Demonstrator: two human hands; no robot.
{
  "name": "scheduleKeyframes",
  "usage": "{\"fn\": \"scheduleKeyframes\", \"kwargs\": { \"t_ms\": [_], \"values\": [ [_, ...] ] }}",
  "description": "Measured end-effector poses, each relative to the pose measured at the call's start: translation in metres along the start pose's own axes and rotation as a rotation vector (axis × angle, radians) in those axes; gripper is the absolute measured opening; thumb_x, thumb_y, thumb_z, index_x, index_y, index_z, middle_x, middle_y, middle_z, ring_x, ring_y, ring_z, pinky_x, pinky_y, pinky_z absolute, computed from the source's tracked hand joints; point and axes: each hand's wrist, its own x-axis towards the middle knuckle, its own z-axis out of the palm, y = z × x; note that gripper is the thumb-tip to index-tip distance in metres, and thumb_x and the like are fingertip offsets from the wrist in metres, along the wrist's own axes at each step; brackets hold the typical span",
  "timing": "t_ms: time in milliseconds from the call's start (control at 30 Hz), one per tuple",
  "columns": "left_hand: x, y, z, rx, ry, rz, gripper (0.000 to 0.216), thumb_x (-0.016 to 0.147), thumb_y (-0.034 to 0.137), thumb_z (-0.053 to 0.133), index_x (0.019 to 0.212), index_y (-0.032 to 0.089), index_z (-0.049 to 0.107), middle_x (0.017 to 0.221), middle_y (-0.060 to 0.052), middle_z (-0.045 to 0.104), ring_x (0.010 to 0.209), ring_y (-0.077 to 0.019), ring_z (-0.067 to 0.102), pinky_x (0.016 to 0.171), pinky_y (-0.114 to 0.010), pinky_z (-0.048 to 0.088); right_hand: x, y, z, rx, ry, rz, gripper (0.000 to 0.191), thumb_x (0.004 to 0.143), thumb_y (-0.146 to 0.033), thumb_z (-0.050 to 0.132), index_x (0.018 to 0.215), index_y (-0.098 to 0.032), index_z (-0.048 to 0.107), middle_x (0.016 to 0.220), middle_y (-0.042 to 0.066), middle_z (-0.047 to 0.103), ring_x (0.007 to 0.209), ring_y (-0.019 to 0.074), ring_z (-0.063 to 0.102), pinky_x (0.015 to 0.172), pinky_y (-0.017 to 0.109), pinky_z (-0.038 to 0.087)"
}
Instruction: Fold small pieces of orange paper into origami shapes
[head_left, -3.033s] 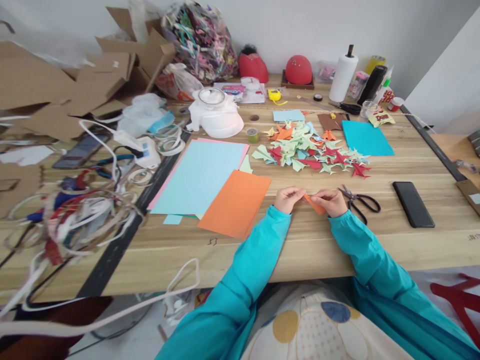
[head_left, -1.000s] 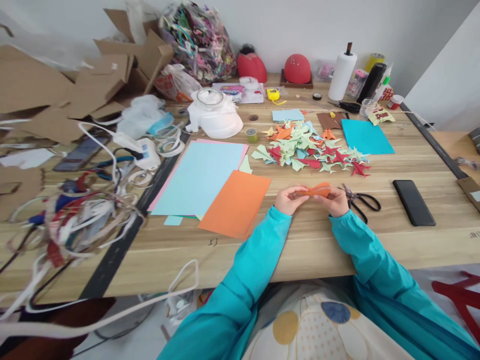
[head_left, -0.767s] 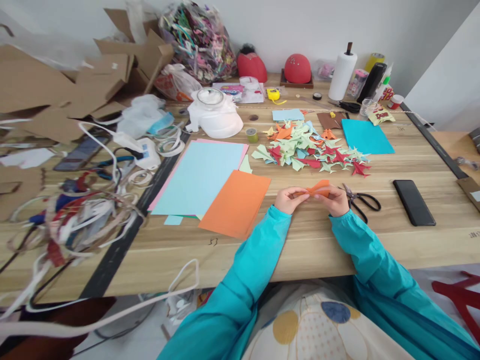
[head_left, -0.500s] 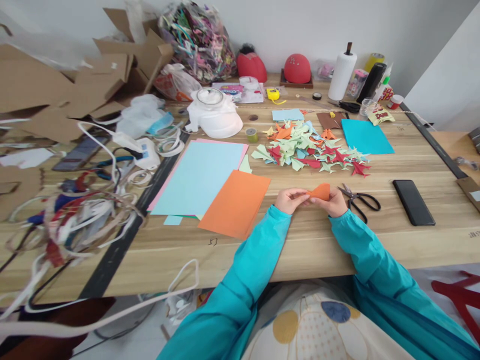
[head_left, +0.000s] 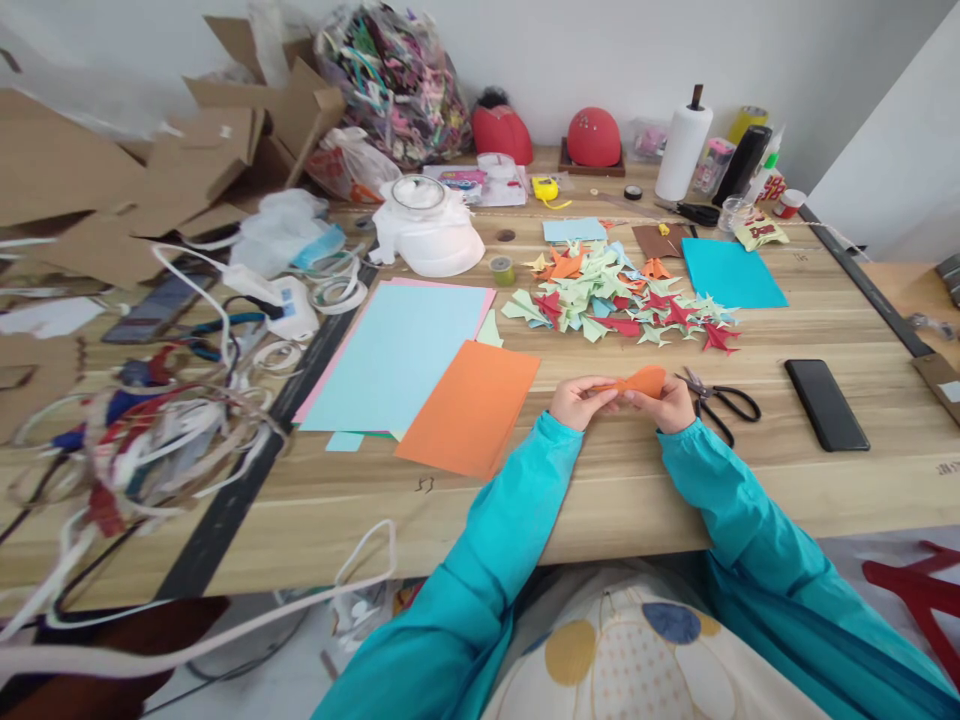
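A small piece of folded orange paper [head_left: 646,380] is pinched between both hands above the table's near part. My left hand [head_left: 579,402] grips its left end with thumb and fingers together. My right hand [head_left: 670,404] holds the wider right part, thumb in front. The fingers cover some of the folds. Black-handled scissors [head_left: 721,400] lie just right of my right hand, blades partly apart. Beyond the hands spreads a pile of folded paper shapes [head_left: 600,290] in pale green, red, orange and blue. Left of my left hand lie orange sheets [head_left: 469,410].
Light blue sheets [head_left: 397,350] lie further left, over pink ones. A black phone [head_left: 826,405] rests at the right, and a turquoise sheet [head_left: 733,273] behind it. Tangled cords and ribbons [head_left: 172,420] crowd the left side. A white paper roll [head_left: 684,150] stands at the back.
The orange paper has shifted slightly in my fingers; its right part now looks flatter and reaches a little further right. Both hands stay in nearly the same place.
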Motion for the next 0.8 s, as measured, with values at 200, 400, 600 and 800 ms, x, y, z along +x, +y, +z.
{"fn": "scheduleKeyframes", "kwargs": {
  "t_ms": [200, 400, 600, 800],
  "values": [
    [-0.0009, 0.0023, -0.0010, -0.037, -0.037, 0.078, 0.020, 0.050, 0.031, 0.075, 0.062, 0.017, 0.069, 0.066, -0.003, 0.068, 0.050, -0.0141, 0.061, 0.055, -0.029, 0.053, -0.0003, 0.0002, -0.0025, -0.040, -0.026, -0.101, 0.015, 0.058, -0.031, 0.074, 0.066, -0.020, 0.068, 0.073, 0.005, 0.068, 0.070, 0.0188, 0.062, 0.069, 0.034, 0.051],
    [-0.0015, 0.0029, -0.0001, -0.048, -0.034, 0.071, 0.021, 0.049, 0.031, 0.075, 0.060, 0.015, 0.067, 0.070, -0.005, 0.068, 0.052, -0.0142, 0.061, 0.057, -0.030, 0.053, -0.0009, 0.0025, -0.0037, -0.083, -0.003, -0.100, 0.019, 0.057, -0.030, 0.075, 0.072, -0.020, 0.068, 0.078, 0.005, 0.068, 0.072, 0.0190, 0.063, 0.071, 0.034, 0.051],
    [-0.0024, 0.0020, 0.0004, -0.044, -0.040, -0.038, 0.030, 0.050, 0.034, 0.075, 0.070, 0.013, 0.068, 0.063, -0.005, 0.068, 0.054, -0.0170, 0.063, 0.060, -0.031, 0.054, -0.0015, -0.0022, 0.0001, -0.096, -0.024, -0.091, 0.013, 0.059, -0.026, 0.074, 0.070, -0.020, 0.069, 0.070, 0.004, 0.068, 0.065, 0.0179, 0.062, 0.062, 0.031, 0.051],
    [-0.0019, 0.0027, 0.0008, -0.034, -0.004, -0.064, 0.034, 0.048, 0.035, 0.076, 0.070, 0.011, 0.066, 0.060, -0.005, 0.068, 0.049, -0.0161, 0.062, 0.056, -0.030, 0.053, 0.0004, -0.0046, -0.0009, -0.065, -0.038, -0.081, 0.014, 0.061, -0.028, 0.073, 0.070, -0.018, 0.069, 0.072, 0.004, 0.068, 0.064, 0.0152, 0.061, 0.058, 0.026, 0.050]
  ]
}}
